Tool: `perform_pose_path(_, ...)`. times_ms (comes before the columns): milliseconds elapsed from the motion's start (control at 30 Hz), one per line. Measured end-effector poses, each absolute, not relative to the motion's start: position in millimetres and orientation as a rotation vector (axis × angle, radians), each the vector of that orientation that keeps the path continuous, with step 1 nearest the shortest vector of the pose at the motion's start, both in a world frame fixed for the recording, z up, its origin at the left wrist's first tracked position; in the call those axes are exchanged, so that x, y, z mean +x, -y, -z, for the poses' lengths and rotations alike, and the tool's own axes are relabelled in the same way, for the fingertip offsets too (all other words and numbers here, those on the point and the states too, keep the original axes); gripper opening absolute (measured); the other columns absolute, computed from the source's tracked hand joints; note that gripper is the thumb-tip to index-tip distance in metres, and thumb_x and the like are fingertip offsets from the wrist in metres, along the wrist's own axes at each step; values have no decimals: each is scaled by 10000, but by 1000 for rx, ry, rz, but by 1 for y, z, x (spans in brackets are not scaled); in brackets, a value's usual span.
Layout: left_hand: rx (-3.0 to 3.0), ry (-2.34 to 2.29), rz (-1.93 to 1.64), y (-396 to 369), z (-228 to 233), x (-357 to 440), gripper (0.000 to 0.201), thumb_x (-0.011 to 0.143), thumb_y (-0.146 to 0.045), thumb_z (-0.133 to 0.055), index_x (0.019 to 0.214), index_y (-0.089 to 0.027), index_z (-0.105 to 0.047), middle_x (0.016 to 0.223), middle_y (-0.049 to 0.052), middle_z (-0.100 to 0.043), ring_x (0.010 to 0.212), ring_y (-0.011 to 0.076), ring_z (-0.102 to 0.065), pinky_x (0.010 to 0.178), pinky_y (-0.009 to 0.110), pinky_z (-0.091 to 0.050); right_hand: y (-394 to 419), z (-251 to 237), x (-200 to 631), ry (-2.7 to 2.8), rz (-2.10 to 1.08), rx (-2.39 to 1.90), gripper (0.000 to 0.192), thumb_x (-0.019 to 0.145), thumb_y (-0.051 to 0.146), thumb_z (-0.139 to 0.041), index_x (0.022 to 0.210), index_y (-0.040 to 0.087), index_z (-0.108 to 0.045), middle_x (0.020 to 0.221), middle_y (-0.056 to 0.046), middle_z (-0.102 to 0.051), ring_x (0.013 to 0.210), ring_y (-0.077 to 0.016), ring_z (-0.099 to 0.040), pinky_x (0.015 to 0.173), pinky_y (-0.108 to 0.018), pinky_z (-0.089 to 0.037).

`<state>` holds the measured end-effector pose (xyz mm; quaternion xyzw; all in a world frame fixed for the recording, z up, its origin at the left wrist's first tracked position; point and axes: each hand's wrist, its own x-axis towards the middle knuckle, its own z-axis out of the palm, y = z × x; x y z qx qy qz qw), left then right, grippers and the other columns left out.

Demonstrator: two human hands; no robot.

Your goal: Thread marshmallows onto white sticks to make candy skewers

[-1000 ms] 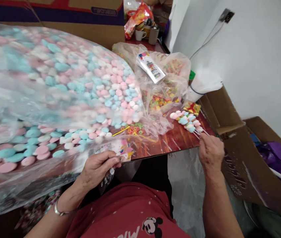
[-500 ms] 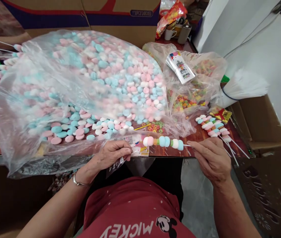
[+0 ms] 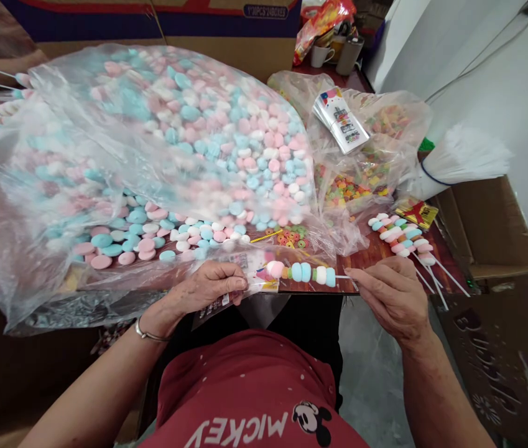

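My right hand pinches the white stick of a candy skewer threaded with pink, blue, white and green sweets. The skewer lies level over the table's front edge, its tip pointing left. My left hand grips a small clear printed bag whose mouth meets the skewer's pink tip. A pile of finished skewers lies on the table just right of my right hand.
A huge clear sack of pink, blue and white sweets covers most of the table. Smaller bags of ring candies and a bundle of white sticks sit at the right. Cardboard boxes stand beside the table.
My right hand took one skewer from the pile at the right and carried it left to the small bag in my left hand. The view swung left.
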<state>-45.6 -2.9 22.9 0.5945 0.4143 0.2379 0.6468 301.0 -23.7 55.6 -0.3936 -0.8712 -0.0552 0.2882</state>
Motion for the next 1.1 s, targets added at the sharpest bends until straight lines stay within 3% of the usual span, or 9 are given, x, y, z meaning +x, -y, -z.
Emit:
perform_pose_path(333, 1408, -924, -457, 0, -22, -46, 309, 827, -376, -613, 608, -161, -644, 542, 7, -639, 520, 103, -548, 526, 201, -423, 24, -60, 307, 2361, 94, -1006, 337, 908, 174, -579, 1214, 301, -636, 758, 6, -674, 730, -169, -556, 707, -358, -440)
perform_pose_path(567, 1308, -880, -428, 3, -23, -52, 333, 799, -422, -669, 608, -149, -657, 535, 14, -625, 498, 95, -516, 474, 197, -379, 21, -52, 307, 2308, 21, -1053, 300, 881, 149, -587, 1135, 280, -682, 749, -13, -655, 714, -179, -543, 687, -359, -440)
perform_pose_path(667, 1114, -864, -626, 8, -19, -54, 359, 745, -470, -730, 624, -138, -664, 551, 20, -616, 441, 72, -439, 411, 198, -319, 21, -52, 303, 2233, -32, -1049, 306, 877, 105, -569, 1109, 262, -690, 741, -18, -633, 689, -172, -517, 667, -350, -430)
perform_pose_path(800, 725, -785, -971, 16, -17, -36, 292, 674, -395, -804, 727, -152, -651, 797, 59, -682, 475, 64, -461, 371, 179, -308, 24, -48, 293, 2187, -150, -1045, 321, 872, 67, -552, 1099, 249, -689, 746, -18, -612, 688, -163, -503, 655, -334, -424)
perform_pose_path(1100, 374, -761, -1014, 21, -19, 9, 355, 630, -379, -853, 750, -126, -635, 659, 5, -627, 428, 29, -449, 328, 114, -309, 25, -35, 280, 2268, -59, -999, 296, 879, 92, -546, 1106, 227, -680, 685, -3, -584, 664, -154, -473, 636, -315, -362)
